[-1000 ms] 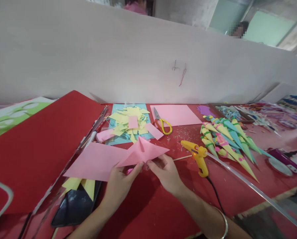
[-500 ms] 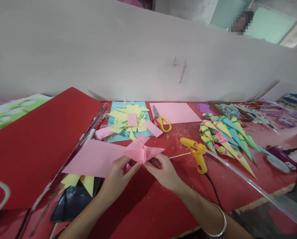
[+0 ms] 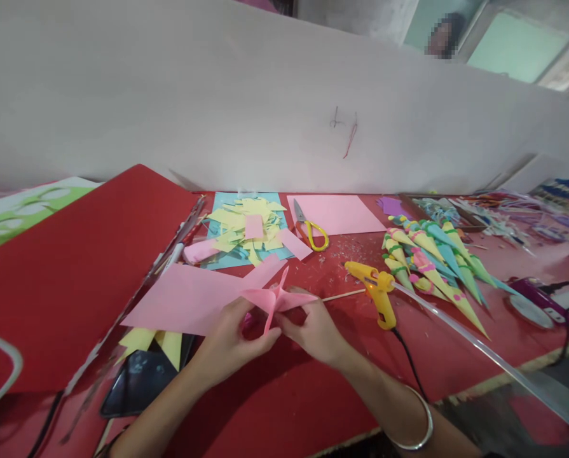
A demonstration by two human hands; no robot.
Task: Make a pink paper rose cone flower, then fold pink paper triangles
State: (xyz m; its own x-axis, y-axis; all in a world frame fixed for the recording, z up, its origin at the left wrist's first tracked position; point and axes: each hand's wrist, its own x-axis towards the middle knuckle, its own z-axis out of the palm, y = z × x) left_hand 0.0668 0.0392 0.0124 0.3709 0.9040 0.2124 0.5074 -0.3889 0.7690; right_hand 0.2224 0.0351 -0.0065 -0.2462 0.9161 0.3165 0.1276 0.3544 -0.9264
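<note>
Between my two hands is a folded pink paper piece (image 3: 278,299) with several pointed flaps spread out like a star, its centre facing up toward me. My left hand (image 3: 239,337) is closed on its left side, the thumb near the lower flap. My right hand (image 3: 313,326) pinches its right side from below. Parts of the fingers are hidden under the paper. Beyond and left of the left hand lies a flat pink sheet (image 3: 179,299). A yellow glue gun (image 3: 377,286) with a long clear glue stick rests to the right of my right hand.
Scissors (image 3: 310,226) lie behind, between a pile of yellow paper scraps (image 3: 246,219) and a pink sheet (image 3: 351,213). Decorated paper cones (image 3: 437,254) are heaped at right. A phone (image 3: 143,381) lies front left, beside a large red board (image 3: 84,273). Another person (image 3: 445,36) is beyond the wall.
The pink paper piece has tipped, so its flaps now spread in a star with the centre showing. My left thumb has shifted slightly right and down.
</note>
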